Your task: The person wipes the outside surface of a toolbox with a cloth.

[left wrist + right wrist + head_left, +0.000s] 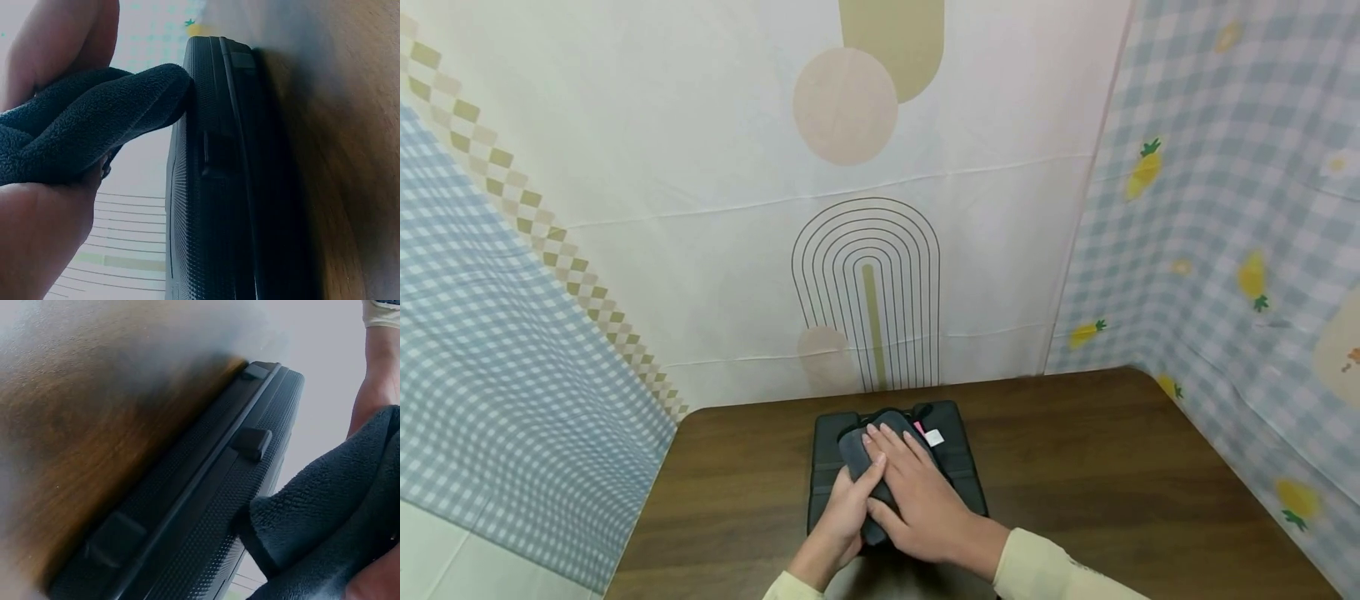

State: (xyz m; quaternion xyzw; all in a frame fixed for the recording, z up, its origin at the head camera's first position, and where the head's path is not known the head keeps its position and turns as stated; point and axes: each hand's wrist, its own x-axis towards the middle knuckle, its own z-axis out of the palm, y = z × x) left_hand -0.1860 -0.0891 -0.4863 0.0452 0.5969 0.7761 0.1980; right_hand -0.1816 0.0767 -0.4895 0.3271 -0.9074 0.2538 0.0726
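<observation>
A folded dark grey fleecy cloth (855,452) is held over a black hard case (966,477) lying flat on the table. My left hand (842,518) grips the cloth along its left side, thumb on top and fingers underneath. Flat across the upper face of the cloth lies my right hand (919,498), its fingers straight and pointing away from me. In the left wrist view the folded cloth (119,115) meets the upper edge of the case (209,206). Latches (253,442) show on the case's side in the right wrist view.
The wooden table (1075,467) extends to both sides of the case. A white tag (934,437) and a pink strip (919,427) show by the cloth. Behind stands a patterned white curtain (715,275), with checked cloth (1180,217) hanging at the right.
</observation>
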